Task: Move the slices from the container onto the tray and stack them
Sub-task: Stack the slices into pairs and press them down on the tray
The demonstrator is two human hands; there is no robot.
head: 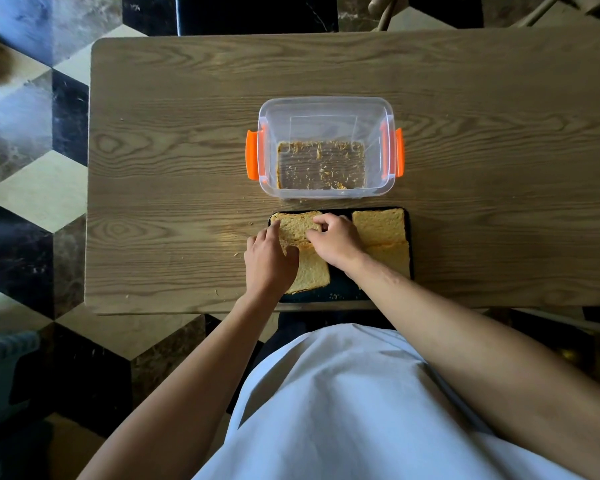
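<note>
From the head camera, a wooden counter [465, 98] carries a clear container [326, 109] with orange clips; only crumbs lie on its bottom. Just in front of it, at the counter's near edge, sits a dark tray [340, 289]. Both hands grip one slice of bread [297, 226] over the tray's far left corner: the left hand [269, 261] pinches its left edge between thumb and fingers, and the right hand [336, 239] has its fingers curled closed on the right edge. A second slice [312, 275] lies beneath it on the near left of the tray, partly covered by the left hand. On the right side of the tray two more slices [380, 225] lie overlapping, touching the right wrist.
</note>
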